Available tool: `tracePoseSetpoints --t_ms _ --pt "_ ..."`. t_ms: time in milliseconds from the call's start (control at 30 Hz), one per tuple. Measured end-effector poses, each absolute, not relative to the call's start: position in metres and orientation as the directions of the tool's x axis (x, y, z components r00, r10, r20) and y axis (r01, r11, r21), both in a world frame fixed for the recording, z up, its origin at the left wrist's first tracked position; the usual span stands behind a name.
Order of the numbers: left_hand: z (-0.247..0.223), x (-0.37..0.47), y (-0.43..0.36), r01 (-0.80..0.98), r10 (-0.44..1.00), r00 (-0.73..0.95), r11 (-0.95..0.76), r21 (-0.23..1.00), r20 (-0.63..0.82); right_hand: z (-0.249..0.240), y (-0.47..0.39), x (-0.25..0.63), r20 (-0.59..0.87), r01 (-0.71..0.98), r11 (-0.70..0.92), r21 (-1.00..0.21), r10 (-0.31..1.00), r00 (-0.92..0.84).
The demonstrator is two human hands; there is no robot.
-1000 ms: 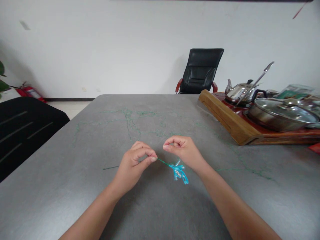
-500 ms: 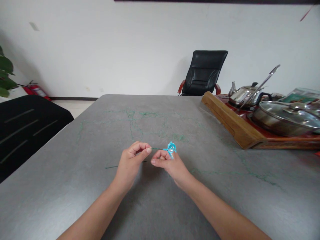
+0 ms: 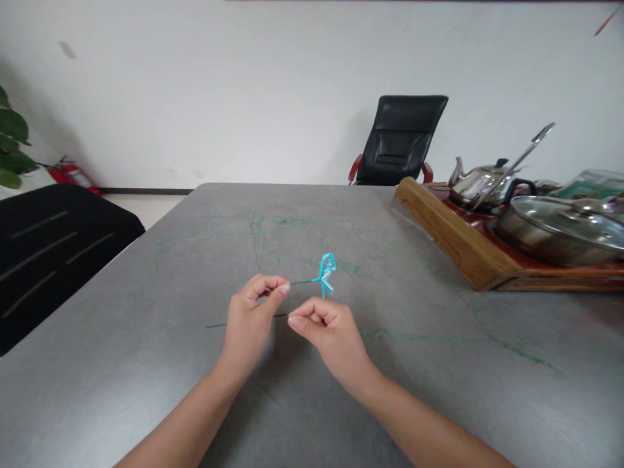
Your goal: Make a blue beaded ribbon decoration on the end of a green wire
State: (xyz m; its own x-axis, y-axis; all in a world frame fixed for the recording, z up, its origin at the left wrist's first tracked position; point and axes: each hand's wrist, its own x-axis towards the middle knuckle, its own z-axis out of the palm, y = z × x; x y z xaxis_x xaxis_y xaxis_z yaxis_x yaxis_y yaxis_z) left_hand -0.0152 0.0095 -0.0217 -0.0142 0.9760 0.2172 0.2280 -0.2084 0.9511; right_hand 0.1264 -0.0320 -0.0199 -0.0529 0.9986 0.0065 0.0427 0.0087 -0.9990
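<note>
Over the middle of a gray worktop [image 3: 121, 364], well in from its left edge, a person's left hand [image 3: 251, 315] is pinching the green stem [image 3: 302, 282] of a beaded blue flower [image 3: 326, 272], whose head is pointing toward the right edge. The right hand [image 3: 336, 335] is hovering beside it, thumb and fingertips bunching together; whether that grip is grasping anything, one cannot tell. A dark green stick [image 3: 216, 324] is lying partly behind the left hand, while a wooden tray [image 3: 453, 247] is occupying the far right corner.
</note>
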Motion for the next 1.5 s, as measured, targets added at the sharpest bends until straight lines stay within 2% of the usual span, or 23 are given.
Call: tracePoseSetpoints --t_ms 167,267,367,433,500,600,667,733,833,1000,1267,1367,1500 --pt "-0.026 -0.017 0.012 0.190 0.984 -0.025 -0.167 0.967 0.175 -0.020 -0.031 0.127 0.011 0.058 0.014 -0.998 0.999 -0.044" --pt "-0.023 -0.017 0.010 0.258 0.972 -0.019 -0.221 0.941 0.233 -0.020 -0.034 0.125 0.023 0.102 0.028 -0.994 0.998 -0.051" --pt "-0.017 -0.015 0.007 0.378 0.941 -0.004 -0.311 0.872 0.338 -0.018 -0.040 0.123 0.120 0.273 0.130 -0.953 0.991 -0.053" --pt "-0.014 -0.014 0.005 0.458 0.909 0.025 -0.380 0.804 0.416 -0.017 -0.044 0.124 0.278 0.459 0.285 -0.841 0.957 -0.084" --pt "-0.014 -0.014 0.004 0.523 0.869 0.066 -0.449 0.724 0.491 -0.014 -0.046 0.127 0.452 0.627 0.438 -0.645 0.879 -0.150" --pt "-0.016 -0.013 0.003 0.591 0.798 0.145 -0.544 0.596 0.585 -0.007 -0.045 0.136 0.609 0.764 0.521 -0.381 0.763 -0.216" --pt "-0.017 -0.014 0.004 0.615 0.747 0.217 -0.605 0.506 0.628 -0.002 -0.041 0.144 0.656 0.802 0.519 -0.297 0.721 -0.223" --pt "-0.017 -0.014 0.004 0.618 0.706 0.299 -0.656 0.434 0.642 0.003 -0.037 0.153 0.668 0.821 0.498 -0.278 0.714 -0.208" --pt "-0.015 -0.013 0.003 0.586 0.672 0.400 -0.710 0.390 0.623 0.007 -0.031 0.164 0.638 0.820 0.454 -0.349 0.756 -0.147" --pt "-0.012 -0.012 0.004 0.491 0.656 0.493 -0.752 0.440 0.571 0.012 -0.022 0.178 0.526 0.725 0.431 -0.537 0.843 -0.112" --pt "-0.007 -0.014 0.007 0.390 0.662 0.571 -0.738 0.550 0.485 0.016 -0.008 0.196 0.215 0.521 0.235 -0.820 0.972 -0.098" --pt "-0.004 -0.014 0.006 0.330 0.675 0.577 -0.708 0.624 0.460 0.011 -0.002 0.200 0.162 0.439 0.198 -0.877 0.980 -0.119" --pt "-0.003 -0.015 0.005 0.248 0.753 0.526 -0.581 0.775 0.395 -0.002 0.007 0.199 0.043 0.267 0.085 -0.960 0.986 -0.162"
